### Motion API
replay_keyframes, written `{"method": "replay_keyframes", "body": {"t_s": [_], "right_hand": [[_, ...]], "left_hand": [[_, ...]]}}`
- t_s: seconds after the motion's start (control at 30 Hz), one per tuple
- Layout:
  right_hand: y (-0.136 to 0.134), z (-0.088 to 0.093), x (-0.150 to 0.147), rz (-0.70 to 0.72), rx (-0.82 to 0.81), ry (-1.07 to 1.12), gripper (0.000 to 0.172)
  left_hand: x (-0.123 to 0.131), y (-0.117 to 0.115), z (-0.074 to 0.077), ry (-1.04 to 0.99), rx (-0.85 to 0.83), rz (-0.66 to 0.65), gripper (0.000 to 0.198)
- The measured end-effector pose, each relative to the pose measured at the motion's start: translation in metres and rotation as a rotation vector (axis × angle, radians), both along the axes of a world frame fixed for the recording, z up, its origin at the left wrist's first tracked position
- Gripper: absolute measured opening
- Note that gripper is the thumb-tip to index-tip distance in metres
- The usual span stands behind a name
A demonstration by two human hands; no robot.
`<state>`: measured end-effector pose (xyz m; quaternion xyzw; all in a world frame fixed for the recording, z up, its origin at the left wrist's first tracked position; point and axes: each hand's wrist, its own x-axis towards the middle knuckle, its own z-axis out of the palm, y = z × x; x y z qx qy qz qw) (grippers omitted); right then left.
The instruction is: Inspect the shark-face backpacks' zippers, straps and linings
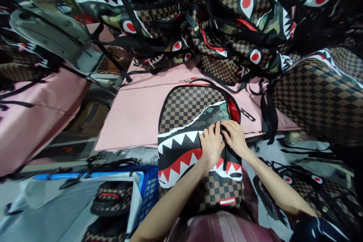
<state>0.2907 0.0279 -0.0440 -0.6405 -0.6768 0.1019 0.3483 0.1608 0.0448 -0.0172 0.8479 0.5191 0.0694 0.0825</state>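
Observation:
A backpack [193, 109] with brown checks, a camo patch and a printed shark mouth leans upright against the table's near edge, in front of my body. Its top right side gapes, showing a red lining [234, 109]. My left hand [211, 145] lies over the right part of the front, fingers bent and pinching at the backpack's side zip area. Close beside it, my right hand [235, 138] grips the same spot from the right. A black strip [225, 160] hangs below the fingers. The exact piece between my fingertips is hidden.
A pink-covered table [130, 117] spreads behind the backpack, with black thread snips [248, 114] lying on it. Similar bags [249, 26] are heaped along the back. A large checked bag [320, 94] stands right. Lower left, a blue crate [149, 187] adjoins more checked bags [112, 198].

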Motion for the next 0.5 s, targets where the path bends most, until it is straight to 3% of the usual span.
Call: {"method": "replay_keyframes", "body": {"t_s": [0.13,0.3,0.5], "right_hand": [[-0.007,-0.015,-0.001,0.014,0.001,-0.042,0.041],[-0.015,-0.020,-0.002,0.012,0.006,-0.059,0.040],[-0.017,-0.022,-0.003,0.011,0.019,-0.056,0.035]], "left_hand": [[-0.004,0.009,0.000,0.007,-0.069,0.009,0.073],[-0.014,0.009,0.001,0.004,-0.194,0.053,0.070],[-0.017,-0.006,-0.005,0.011,-0.119,0.062,0.050]]}}
